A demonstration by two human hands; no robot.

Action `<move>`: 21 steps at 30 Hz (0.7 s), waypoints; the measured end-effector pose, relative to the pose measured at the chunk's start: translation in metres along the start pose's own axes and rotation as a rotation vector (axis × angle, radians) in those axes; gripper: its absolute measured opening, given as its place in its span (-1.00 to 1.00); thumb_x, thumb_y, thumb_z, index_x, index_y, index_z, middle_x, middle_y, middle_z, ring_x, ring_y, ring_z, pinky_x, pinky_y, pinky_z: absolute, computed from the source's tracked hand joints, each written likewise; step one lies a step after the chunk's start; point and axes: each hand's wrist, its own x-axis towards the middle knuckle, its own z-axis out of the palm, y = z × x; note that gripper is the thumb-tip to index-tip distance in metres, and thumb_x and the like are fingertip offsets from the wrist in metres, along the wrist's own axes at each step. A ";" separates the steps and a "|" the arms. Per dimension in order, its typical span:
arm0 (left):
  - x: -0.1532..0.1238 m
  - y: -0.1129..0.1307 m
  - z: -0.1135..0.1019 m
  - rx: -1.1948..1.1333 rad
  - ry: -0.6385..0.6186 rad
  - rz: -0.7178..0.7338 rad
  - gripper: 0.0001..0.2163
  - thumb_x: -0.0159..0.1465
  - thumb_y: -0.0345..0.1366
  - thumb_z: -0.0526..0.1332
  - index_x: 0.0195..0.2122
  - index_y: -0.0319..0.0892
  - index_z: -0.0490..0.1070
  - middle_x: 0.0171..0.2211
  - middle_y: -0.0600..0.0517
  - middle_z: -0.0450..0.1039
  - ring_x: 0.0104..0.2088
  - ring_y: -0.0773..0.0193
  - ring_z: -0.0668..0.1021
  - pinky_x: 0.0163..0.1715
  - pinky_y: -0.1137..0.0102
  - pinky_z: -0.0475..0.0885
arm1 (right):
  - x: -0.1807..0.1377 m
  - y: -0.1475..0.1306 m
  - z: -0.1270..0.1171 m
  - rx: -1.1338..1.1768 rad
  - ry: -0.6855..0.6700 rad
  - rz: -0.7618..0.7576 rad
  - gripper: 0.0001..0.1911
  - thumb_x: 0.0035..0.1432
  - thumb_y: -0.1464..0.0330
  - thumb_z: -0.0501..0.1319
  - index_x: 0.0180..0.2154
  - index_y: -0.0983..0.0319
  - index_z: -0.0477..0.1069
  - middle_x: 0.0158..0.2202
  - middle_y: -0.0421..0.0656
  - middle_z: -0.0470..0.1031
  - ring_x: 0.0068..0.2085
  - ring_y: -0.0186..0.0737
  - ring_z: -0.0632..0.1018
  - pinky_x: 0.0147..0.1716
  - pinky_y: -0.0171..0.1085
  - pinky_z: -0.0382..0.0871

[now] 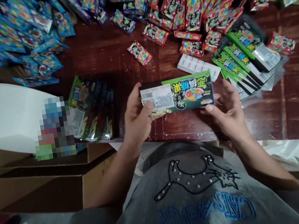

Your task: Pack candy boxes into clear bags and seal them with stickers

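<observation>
A long green printed packet [183, 93] with a white barcode label is held level above the near edge of the dark wooden table [105, 54]. My left hand [136, 120] grips its left end, thumb on the label. My right hand [225, 109] holds the right end from below, fingers partly spread. A fanned stack of similar green packets [244, 60] lies just right of it. Another bundle of packets [91, 108] lies to the left.
Blue small boxes [18, 34] are heaped at the far left, red ones [195, 8] at the far right. One red box [139, 53] lies alone mid-table. A white label sheet [197, 66] lies nearby. Open cardboard cartons [49, 182] stand at my left; a white sheet [0, 114] overhangs them.
</observation>
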 end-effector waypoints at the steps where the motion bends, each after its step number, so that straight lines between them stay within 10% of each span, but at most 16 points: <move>1: -0.006 -0.007 0.002 -0.019 -0.007 -0.033 -0.34 0.27 -0.11 0.53 0.36 0.23 0.34 0.17 0.07 0.56 0.06 0.08 0.68 -0.01 0.14 0.73 | 0.001 0.002 0.004 0.015 0.044 0.006 -0.08 0.23 0.09 0.48 0.45 -0.26 0.06 0.08 -0.17 0.55 -0.01 -0.11 0.67 -0.02 0.04 0.73; 13: -0.014 -0.043 0.005 0.244 0.069 0.079 -0.31 0.42 0.03 0.36 0.50 0.27 0.10 0.17 -0.02 0.52 0.12 0.21 0.63 -0.04 0.33 0.69 | 0.021 -0.001 0.024 -0.057 0.191 -0.105 -0.22 0.37 0.20 0.34 0.43 -0.33 0.03 0.29 -0.10 0.38 0.03 -0.06 0.63 -0.07 -0.01 0.73; 21: -0.037 -0.039 0.005 0.389 -0.052 -0.026 -0.17 0.36 0.04 0.42 0.54 0.04 0.06 0.20 -0.18 0.58 0.16 0.05 0.65 0.14 0.09 0.64 | 0.030 -0.016 0.027 -0.324 0.315 -0.208 -0.12 0.45 0.14 0.21 0.57 -0.20 -0.25 0.25 0.00 0.39 0.22 0.06 0.54 0.02 0.03 0.67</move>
